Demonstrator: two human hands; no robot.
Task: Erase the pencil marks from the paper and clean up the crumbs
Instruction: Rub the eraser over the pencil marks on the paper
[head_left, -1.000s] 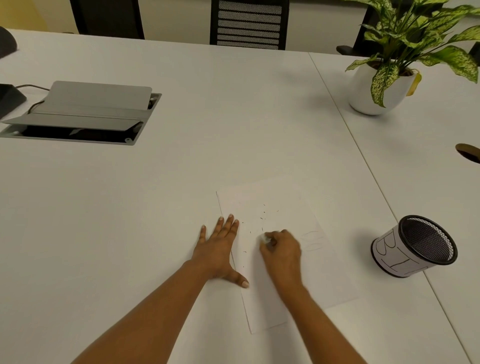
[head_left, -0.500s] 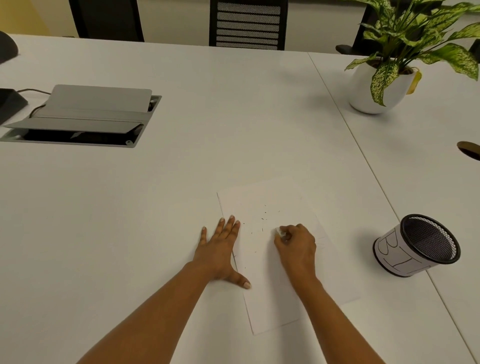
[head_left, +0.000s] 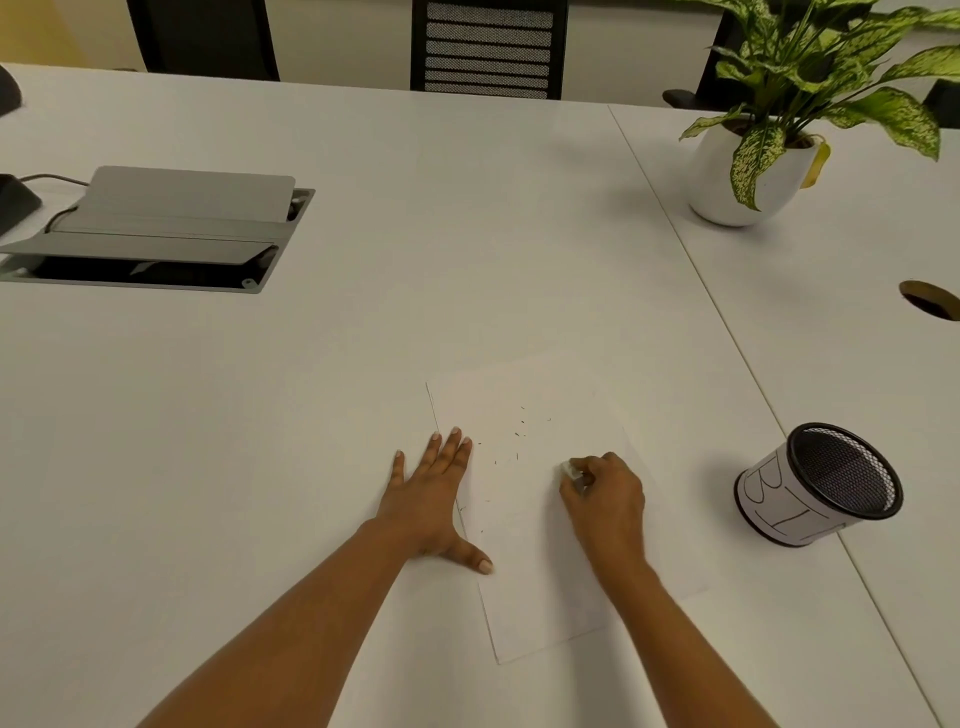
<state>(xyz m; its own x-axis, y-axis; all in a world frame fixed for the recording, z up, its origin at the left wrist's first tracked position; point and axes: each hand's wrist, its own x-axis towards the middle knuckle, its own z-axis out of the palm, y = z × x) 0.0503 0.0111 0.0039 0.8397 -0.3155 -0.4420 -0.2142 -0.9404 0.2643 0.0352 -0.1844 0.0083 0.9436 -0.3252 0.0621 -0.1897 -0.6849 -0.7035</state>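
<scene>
Head view looks forward and down over the table (head_left: 363, 415).

a potted plant (head_left: 724, 179) stands near the tabletop's (head_left: 441, 218) far right corner. an open grey cable box (head_left: 171, 218) sits by its left edge. a mesh-backed chair (head_left: 488, 52) stands behind the far edge.

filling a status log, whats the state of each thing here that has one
white sheet of paper, flat on the white table, dotted with dark crumbs
left hand, fingers straight, flat across the paper's left edge
right hand, pinching a small white eraser on the paper
black mesh cup with white label, nothing visible inside
grey cable box in the table, lid raised
white potted plant, upright
</scene>
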